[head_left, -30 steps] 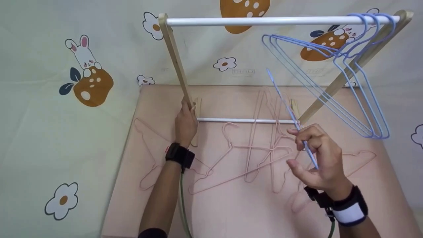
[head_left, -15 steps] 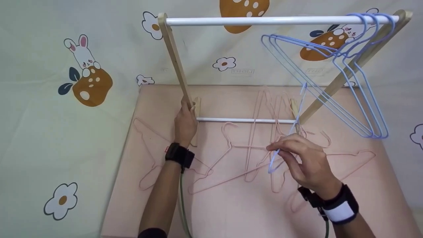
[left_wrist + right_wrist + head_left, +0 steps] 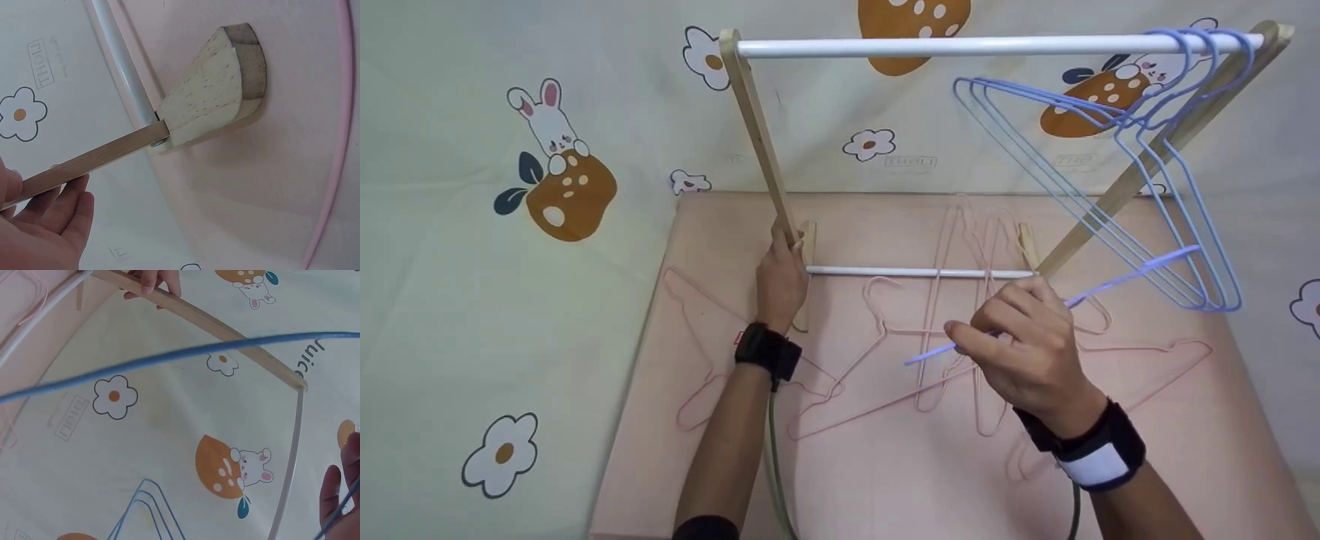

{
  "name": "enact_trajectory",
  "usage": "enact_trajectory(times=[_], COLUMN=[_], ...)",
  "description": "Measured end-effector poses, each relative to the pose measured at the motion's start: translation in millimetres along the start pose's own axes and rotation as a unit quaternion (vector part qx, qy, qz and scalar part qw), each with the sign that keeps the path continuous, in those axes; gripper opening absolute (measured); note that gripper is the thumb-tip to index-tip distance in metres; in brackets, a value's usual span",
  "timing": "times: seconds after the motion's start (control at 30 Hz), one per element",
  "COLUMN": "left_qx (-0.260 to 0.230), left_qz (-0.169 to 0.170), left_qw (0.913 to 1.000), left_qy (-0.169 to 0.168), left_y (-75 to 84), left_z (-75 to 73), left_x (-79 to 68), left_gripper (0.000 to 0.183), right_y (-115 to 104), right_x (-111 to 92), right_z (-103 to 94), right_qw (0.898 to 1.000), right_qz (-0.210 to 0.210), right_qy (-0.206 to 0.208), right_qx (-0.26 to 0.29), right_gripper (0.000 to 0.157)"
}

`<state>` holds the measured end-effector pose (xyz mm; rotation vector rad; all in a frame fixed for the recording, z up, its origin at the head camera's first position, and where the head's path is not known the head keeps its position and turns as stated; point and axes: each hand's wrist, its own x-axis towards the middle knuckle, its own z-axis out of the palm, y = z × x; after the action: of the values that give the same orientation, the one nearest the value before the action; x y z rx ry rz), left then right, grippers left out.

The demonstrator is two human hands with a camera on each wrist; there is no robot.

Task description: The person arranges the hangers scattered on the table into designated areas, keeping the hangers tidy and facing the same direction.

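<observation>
My left hand [image 3: 781, 281] grips the left wooden upright [image 3: 759, 135] of a small clothes rack, low near its foot. In the left wrist view, the fingers [image 3: 76, 219] lie around that upright, above the wooden foot [image 3: 211, 84]. My right hand [image 3: 1027, 349] holds a blue clothes hanger [image 3: 1136, 272] over the pink surface, seen nearly edge-on, one end to the right in front of the hung hangers. The fingers hide its middle. In the right wrist view, its blue wire [image 3: 169, 355] crosses the picture. Several matching blue hangers [image 3: 1207, 309] hang from the right end of the white top rail [image 3: 960, 48].
Several pink hangers [image 3: 881, 328] lie scattered and partly overlapping on the pink surface [image 3: 885, 480]. A white lower bar [image 3: 885, 272] joins the rack's feet. The right wooden upright [image 3: 1147, 161] slants behind the hung hangers. A patterned cloth [image 3: 607, 322] covers the background.
My right hand has moved left and turned over, swinging the blue hanger from steep to nearly level, its far end now to the right. The left hand stays on the upright.
</observation>
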<state>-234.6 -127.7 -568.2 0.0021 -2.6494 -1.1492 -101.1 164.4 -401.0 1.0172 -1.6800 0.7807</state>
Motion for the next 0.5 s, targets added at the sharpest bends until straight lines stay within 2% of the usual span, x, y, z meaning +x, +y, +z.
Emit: enact_trajectory(times=[0.23, 0.5], left_qx=[-0.003, -0.010], left_qz=[-0.014, -0.013], left_qw=[0.9999, 0.9998], left_qy=[-0.009, -0.009], left_y=[1.9, 1.5], left_z=[-0.5, -0.4], left_x=[-0.1, 0.2], left_gripper=[0.046, 0.043], right_y=[8, 26], right_x=[9, 17], right_z=[-3.7, -0.6], right_qw=[0.998, 0.991], right_qz=[0.027, 0.035], right_qy=[-0.056, -0.108], right_qx=[-0.028, -0.075], right_gripper=[0.031, 0.025])
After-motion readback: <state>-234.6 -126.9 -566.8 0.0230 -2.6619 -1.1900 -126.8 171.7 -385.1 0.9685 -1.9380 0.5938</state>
